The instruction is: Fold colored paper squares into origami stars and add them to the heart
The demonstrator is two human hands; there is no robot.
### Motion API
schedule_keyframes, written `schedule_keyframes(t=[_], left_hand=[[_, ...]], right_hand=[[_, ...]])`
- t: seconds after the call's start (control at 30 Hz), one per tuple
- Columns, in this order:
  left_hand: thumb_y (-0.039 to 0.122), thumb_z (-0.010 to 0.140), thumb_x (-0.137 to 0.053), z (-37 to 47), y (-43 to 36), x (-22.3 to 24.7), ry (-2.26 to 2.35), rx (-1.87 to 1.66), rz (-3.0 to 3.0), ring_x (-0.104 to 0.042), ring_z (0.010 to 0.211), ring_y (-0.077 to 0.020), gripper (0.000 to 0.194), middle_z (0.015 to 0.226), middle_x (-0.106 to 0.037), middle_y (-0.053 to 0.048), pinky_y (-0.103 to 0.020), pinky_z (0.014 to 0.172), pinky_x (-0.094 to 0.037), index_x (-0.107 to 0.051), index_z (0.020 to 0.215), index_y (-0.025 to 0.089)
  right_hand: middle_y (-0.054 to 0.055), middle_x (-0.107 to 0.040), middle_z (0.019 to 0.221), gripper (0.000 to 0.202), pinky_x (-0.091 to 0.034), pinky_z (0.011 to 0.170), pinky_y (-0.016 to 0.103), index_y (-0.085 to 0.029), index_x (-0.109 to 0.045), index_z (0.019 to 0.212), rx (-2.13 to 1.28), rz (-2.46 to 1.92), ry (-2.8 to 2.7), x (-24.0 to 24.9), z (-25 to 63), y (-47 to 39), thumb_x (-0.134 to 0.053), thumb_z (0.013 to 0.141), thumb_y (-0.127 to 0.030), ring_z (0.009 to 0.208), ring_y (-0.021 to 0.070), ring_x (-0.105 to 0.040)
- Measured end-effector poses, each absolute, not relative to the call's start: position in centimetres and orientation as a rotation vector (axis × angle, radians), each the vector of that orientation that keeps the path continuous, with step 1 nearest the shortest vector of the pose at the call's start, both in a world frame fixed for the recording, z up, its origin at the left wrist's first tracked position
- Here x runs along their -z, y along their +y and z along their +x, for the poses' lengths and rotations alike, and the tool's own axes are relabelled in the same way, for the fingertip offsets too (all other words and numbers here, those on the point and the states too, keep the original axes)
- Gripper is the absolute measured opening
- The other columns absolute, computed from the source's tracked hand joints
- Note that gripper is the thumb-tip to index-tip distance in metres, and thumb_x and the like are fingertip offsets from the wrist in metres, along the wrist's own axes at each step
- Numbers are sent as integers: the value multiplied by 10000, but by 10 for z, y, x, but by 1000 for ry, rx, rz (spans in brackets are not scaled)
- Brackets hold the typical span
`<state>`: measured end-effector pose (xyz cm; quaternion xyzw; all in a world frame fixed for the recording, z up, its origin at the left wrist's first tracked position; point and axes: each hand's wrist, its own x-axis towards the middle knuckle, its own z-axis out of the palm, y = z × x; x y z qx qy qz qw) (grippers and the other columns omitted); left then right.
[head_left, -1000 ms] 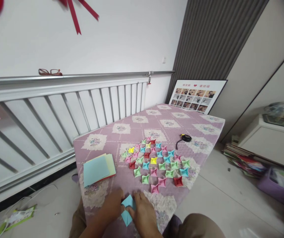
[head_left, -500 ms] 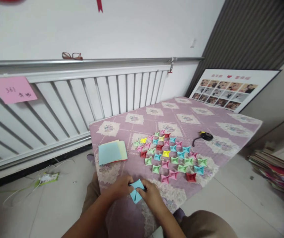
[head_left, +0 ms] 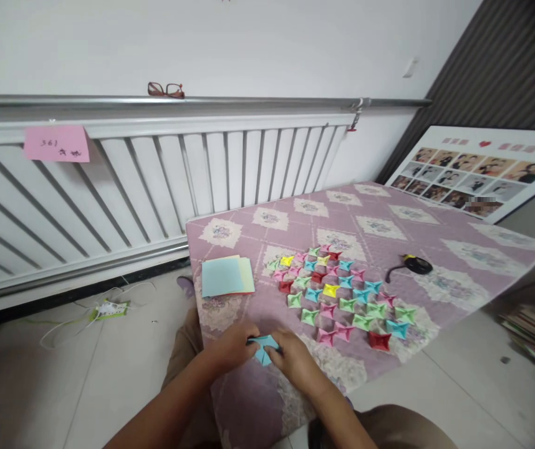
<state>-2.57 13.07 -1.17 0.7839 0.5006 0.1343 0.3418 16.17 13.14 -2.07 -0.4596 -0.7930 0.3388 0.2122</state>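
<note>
Pinching pointed, creased blue paper (head_left: 264, 352) between both hands (head_left: 238, 345) (head_left: 294, 359)

Soft diffuse light, faint shadows; wide-angle stretch, blurred right edge

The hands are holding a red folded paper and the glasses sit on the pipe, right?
Not red: the folded paper held by the left hand and right hand is blue, as the head view shows. The glasses do sit on the pipe.
</note>
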Motion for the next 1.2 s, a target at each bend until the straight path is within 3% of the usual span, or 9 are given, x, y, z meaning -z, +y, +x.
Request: schedule_keyframes(t=[0.1, 0.2, 0.33, 0.57, 0.87, 1.2], left_hand=[[150, 811, -463, -26, 128, 9, 1347, -398, 2124, -508, 882, -178, 126, 906, -583, -28, -283, 790, -369, -576, 856, 183], [165, 855, -464, -27, 120, 21, 1362, -410, 2274, -466, 970, -220, 119, 964, -566, -64, -356, 890, -323, -579, 872, 186], [227, 955, -330, -30, 101, 52, 1354, -371, 2595, -472, 857, -216, 283, 864, -568, -75, -357, 778, -364, -595, 861, 195], [239, 967, -311, -32, 76, 75, 1332, -254, 2611, -488, 821, -208, 307, 844, -572, -78, -357, 726, -355, -602, 878, 200], [201, 901, -455, -27, 63, 70, 1528, -315, 2356, -480, 876, -217, 177, 909, -593, -49, -361, 766, -345, -619, 836, 218], [255, 846, -532, -27, 56, 62, 1736, -469, 2044, -482, 884, -220, 125, 865, -583, -39, -371, 822, -310, -613, 761, 214]], right_hand=[[45, -583, 803, 109, -358, 795, 348, -184, -600, 746, -690, -1302, -2267, 13, 159, 128, -514, 811, -171, 827, 208, -492], [54, -574, 802, 110, -331, 788, 361, -190, -616, 807, -263, -1216, -2438, 14, 158, 121, -514, 846, -182, 824, 216, -468], [31, -567, 763, 126, -323, 782, 345, -200, -614, 831, 39, -1083, -2547, 33, 158, 104, -499, 877, -178, 776, 191, -456], [15, -589, 805, 84, -307, 840, 365, -210, -599, 820, -22, -1110, -2609, 64, 158, 80, -542, 860, -163, 828, 191, -477], [4, -614, 855, 94, -310, 824, 343, -239, -626, 819, -339, -1311, -2462, 69, 170, 78, -626, 774, -156, 849, 184, -516], [11, -617, 861, 114, -313, 828, 349, -255, -641, 802, -438, -1430, -2318, 73, 186, 76, -545, 859, -279, 845, 185, -522]])
